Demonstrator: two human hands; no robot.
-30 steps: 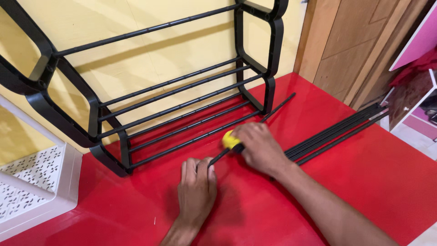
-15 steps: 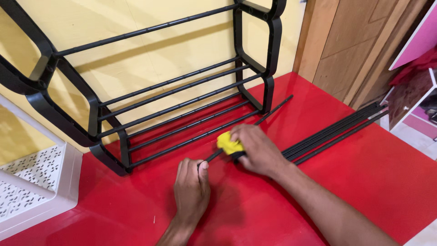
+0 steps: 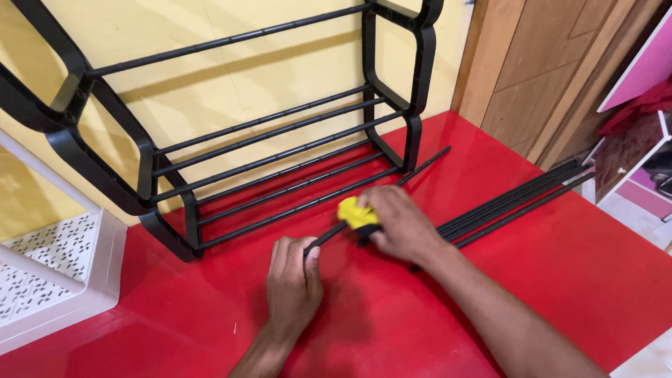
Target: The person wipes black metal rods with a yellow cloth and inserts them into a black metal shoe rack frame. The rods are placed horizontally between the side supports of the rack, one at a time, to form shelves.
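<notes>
My left fingers [image 3: 308, 250] are closed round the near end of a thin black rod [image 3: 329, 238] that lies slantwise on the red floor [image 3: 560, 280]. The left hand [image 3: 292, 287] rests palm-down on that floor. My right fingers [image 3: 381, 234] are curled shut on a yellow cloth [image 3: 357, 212], pressed against the same rod just beyond my left hand; the right hand [image 3: 402, 227] covers the rod's middle, and its far end [image 3: 430, 159] reaches out past my knuckles towards the rack.

From the one view off my head, the floor is a glossy red sheet that mirrors the light. A black shoe rack [image 3: 280, 161] stands on it against a pale yellow wall [image 3: 231, 77], its thin rails running between two looped side frames. To the right of my right hand lies a bundle of black rods [image 3: 518, 199], side by side and touching, pointing towards a wooden door [image 3: 553, 70]. At the left edge sits a white perforated plastic shelf [image 3: 49, 280]. At the far right I see a pink panel [image 3: 647, 66] and a dark red cloth [image 3: 640, 112] beneath it.
</notes>
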